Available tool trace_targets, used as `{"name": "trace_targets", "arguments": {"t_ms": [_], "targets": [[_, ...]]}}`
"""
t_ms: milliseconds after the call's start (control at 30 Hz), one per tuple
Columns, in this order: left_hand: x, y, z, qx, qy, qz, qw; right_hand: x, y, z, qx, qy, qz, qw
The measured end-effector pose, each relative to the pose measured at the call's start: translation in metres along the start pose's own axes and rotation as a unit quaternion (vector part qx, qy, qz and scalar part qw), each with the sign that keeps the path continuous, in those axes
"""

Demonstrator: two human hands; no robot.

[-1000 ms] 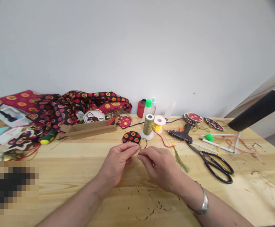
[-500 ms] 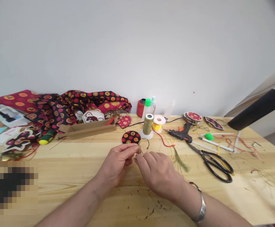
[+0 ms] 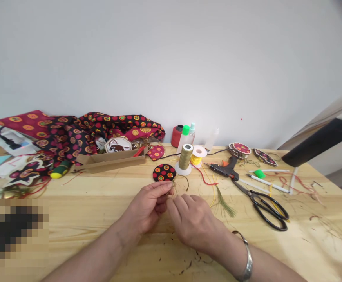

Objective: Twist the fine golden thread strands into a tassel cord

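A thin olive cord (image 3: 184, 179) curls up between my hands, beside a round black patterned fabric piece (image 3: 163, 172). My left hand (image 3: 149, 205) pinches the cord near the lower edge of that piece. Close against it, my right hand (image 3: 192, 219) is closed, fingertips on the cord's lower part; its fingers partly hide the strand. Just behind the hands stand an olive thread spool (image 3: 185, 158) and a yellow thread spool (image 3: 198, 155). An olive tassel (image 3: 225, 203) lies to the right on the table.
Black-handled scissors (image 3: 269, 211) and a glue gun (image 3: 225, 168) lie on the right. A cardboard tray (image 3: 112, 163) and heaped patterned fabric (image 3: 71, 135) are at the left back. Bottles (image 3: 184, 139) stand near the wall. A black cylinder (image 3: 320, 143) juts in from the right.
My right hand has shifted slightly down, and more of the curled cord shows between it and the fabric piece. The view has moved a little.
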State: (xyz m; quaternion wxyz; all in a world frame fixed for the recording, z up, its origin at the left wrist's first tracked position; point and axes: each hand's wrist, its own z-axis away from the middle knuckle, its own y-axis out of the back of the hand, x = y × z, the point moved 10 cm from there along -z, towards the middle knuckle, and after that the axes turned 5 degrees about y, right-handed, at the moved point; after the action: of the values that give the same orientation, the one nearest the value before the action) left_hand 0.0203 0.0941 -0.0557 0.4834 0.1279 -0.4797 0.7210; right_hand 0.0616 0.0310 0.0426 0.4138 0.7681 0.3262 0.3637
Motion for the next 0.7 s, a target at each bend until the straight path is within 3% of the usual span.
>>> {"name": "trace_targets", "arguments": {"t_ms": [133,200,267,333,400,467,533,600,700], "targets": [[0.006,-0.003,0.002,-0.011,-0.03,-0.033,0.999,0.002,0.025,0.001,0.09,0.033,-0.151,0.984],[0.009,-0.003,0.003,-0.002,-0.043,-0.046,0.998,0.029,0.036,0.006,0.166,-0.052,-0.266,0.948],[0.01,-0.002,0.004,0.008,-0.048,-0.05,0.998,0.064,0.025,0.018,0.206,-0.198,-0.35,0.892],[0.01,-0.001,0.005,0.019,-0.049,-0.05,0.997,0.086,-0.001,0.03,0.188,-0.329,-0.411,0.829],[0.01,0.0,0.006,0.027,-0.045,-0.054,0.997,0.089,-0.038,0.036,0.141,-0.411,-0.532,0.727],[0.011,-0.001,0.007,0.032,-0.049,-0.058,0.997,0.081,-0.061,0.036,0.129,-0.433,-0.648,0.613],[0.013,-0.003,0.008,0.025,-0.059,-0.066,0.996,0.074,-0.069,0.034,0.136,-0.435,-0.707,0.54],[0.014,-0.005,0.009,0.02,-0.067,-0.078,0.995,0.07,-0.071,0.032,0.144,-0.428,-0.73,0.513],[0.013,-0.006,0.01,0.022,-0.069,-0.09,0.993,0.069,-0.07,0.031,0.145,-0.422,-0.732,0.514]]}}
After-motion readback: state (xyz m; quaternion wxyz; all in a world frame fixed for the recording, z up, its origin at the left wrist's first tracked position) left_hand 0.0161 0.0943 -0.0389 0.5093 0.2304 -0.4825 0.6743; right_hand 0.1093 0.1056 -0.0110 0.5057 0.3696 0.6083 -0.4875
